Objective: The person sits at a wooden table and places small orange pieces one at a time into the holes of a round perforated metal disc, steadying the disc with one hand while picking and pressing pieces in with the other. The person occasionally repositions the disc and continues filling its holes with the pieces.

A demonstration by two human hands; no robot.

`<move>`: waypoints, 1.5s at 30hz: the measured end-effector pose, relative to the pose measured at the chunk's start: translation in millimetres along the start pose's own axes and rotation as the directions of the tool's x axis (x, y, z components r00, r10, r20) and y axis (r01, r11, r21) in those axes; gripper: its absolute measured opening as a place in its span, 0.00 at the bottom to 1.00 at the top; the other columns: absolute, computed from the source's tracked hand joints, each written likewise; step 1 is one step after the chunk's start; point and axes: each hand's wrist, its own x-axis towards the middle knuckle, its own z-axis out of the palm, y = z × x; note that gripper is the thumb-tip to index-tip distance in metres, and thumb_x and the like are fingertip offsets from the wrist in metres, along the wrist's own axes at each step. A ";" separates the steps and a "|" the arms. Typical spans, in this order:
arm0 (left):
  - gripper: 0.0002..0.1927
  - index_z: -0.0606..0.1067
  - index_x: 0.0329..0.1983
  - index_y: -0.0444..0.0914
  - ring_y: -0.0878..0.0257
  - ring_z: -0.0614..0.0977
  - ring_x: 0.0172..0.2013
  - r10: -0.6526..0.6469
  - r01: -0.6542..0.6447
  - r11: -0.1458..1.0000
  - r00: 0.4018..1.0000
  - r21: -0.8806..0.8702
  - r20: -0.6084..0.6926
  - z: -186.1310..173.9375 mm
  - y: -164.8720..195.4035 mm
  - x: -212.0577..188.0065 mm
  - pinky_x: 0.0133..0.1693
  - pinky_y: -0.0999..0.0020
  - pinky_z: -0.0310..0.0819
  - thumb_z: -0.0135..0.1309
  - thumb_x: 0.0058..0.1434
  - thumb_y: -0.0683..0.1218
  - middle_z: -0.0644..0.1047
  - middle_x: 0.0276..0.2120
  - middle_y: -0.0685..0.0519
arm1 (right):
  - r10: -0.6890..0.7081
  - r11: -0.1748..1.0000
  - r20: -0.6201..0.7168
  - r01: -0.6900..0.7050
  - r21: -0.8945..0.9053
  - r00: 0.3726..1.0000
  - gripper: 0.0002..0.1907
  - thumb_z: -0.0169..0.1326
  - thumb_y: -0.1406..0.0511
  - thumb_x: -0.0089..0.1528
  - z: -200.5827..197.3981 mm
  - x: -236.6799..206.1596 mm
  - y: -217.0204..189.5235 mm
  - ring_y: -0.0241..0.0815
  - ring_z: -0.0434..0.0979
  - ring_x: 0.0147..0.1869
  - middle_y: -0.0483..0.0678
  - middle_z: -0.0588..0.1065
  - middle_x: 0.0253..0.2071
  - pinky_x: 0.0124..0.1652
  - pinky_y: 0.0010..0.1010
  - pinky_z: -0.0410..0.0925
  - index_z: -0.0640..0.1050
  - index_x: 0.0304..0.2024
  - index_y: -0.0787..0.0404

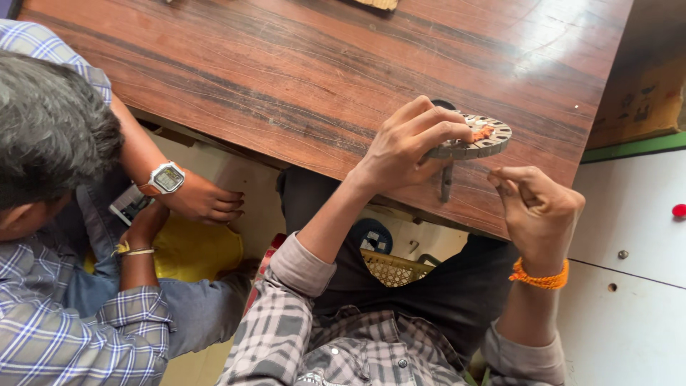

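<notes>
Head view: left hand (404, 146) clamps a slotted stator disc (477, 139) at the bench (286, 78) edge, shaft (446, 184) hanging below. Right hand (536, 211) pinched narrow just beside, possibly on fine wire; cannot tell. Could slip off the edge if grip loosens. Scratched brown wood; white cabinet (636, 286) right; co-worker (64, 214) crouched left.

My left hand (407, 146) covers the near half of the round slotted metal disc (480, 137). Whatever my right hand (537, 207) pinches is too thin to see. A co-worker's head (50, 125) is cut off at the left edge.
</notes>
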 end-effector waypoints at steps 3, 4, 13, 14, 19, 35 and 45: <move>0.23 0.74 0.54 0.49 0.60 0.76 0.47 -0.001 0.001 1.000 1.000 0.023 -0.006 0.6 1.7 -0.7 0.52 0.64 0.77 0.68 0.57 0.46 0.77 0.50 0.62 | -0.143 0.969 0.066 0.153 -0.193 0.988 0.04 0.63 0.75 0.69 -13.7 8.8 -12.8 0.25 0.75 0.28 0.48 0.80 0.30 0.29 0.18 0.64 0.81 0.44 0.65; 0.24 0.74 0.55 0.49 0.60 0.76 0.47 0.003 -0.003 1.000 1.000 0.029 -0.007 0.4 2.3 -0.4 0.51 0.64 0.77 0.68 0.56 0.46 0.77 0.50 0.62 | -0.193 0.953 0.088 0.208 -0.222 0.977 0.04 0.64 0.73 0.69 -16.5 12.3 -17.6 0.26 0.75 0.27 0.48 0.79 0.29 0.29 0.19 0.63 0.81 0.44 0.64; 0.23 0.73 0.55 0.48 0.58 0.75 0.46 0.006 -0.006 0.999 1.000 0.041 -0.013 2.3 6.2 3.3 0.50 0.62 0.76 0.68 0.57 0.45 0.76 0.49 0.60 | -0.413 0.845 0.186 0.451 -0.286 0.892 0.05 0.67 0.69 0.66 -14.8 53.5 -24.0 0.30 0.67 0.20 0.46 0.72 0.22 0.23 0.25 0.57 0.81 0.40 0.62; 0.23 0.73 0.55 0.48 0.58 0.76 0.47 0.007 -0.006 0.999 1.000 0.042 -0.015 2.5 5.5 3.6 0.50 0.62 0.76 0.68 0.58 0.45 0.76 0.49 0.61 | -0.415 0.853 0.200 0.456 -0.255 0.888 0.05 0.67 0.68 0.69 -14.5 57.9 -20.8 0.28 0.70 0.21 0.45 0.76 0.26 0.24 0.23 0.58 0.82 0.43 0.61; 0.23 0.73 0.55 0.47 0.58 0.75 0.46 0.021 -0.021 0.999 1.000 0.028 -0.013 2.7 0.7 5.3 0.50 0.61 0.75 0.68 0.59 0.46 0.76 0.48 0.60 | -0.462 0.837 0.245 0.510 -0.197 0.852 0.04 0.64 0.69 0.71 -15.8 72.1 -6.5 0.30 0.75 0.28 0.48 0.79 0.32 0.28 0.23 0.63 0.80 0.42 0.62; 0.23 0.72 0.55 0.48 0.60 0.76 0.46 0.018 -0.018 1.000 1.000 0.011 -0.010 -0.1 -0.8 9.1 0.49 0.63 0.76 0.66 0.58 0.46 0.76 0.47 0.60 | -0.406 0.840 0.280 0.476 -0.259 0.870 0.04 0.66 0.68 0.64 -20.7 75.7 0.4 0.32 0.69 0.21 0.46 0.74 0.21 0.22 0.25 0.59 0.83 0.40 0.63; 0.23 0.73 0.54 0.49 0.60 0.76 0.46 0.001 -0.001 1.000 1.000 -0.005 -0.021 4.7 -0.8 6.2 0.47 0.64 0.76 0.66 0.57 0.47 0.76 0.45 0.60 | -0.424 0.848 0.301 0.491 -0.199 0.854 0.06 0.68 0.68 0.69 -27.0 69.8 2.6 0.29 0.72 0.23 0.46 0.77 0.26 0.26 0.23 0.62 0.82 0.42 0.61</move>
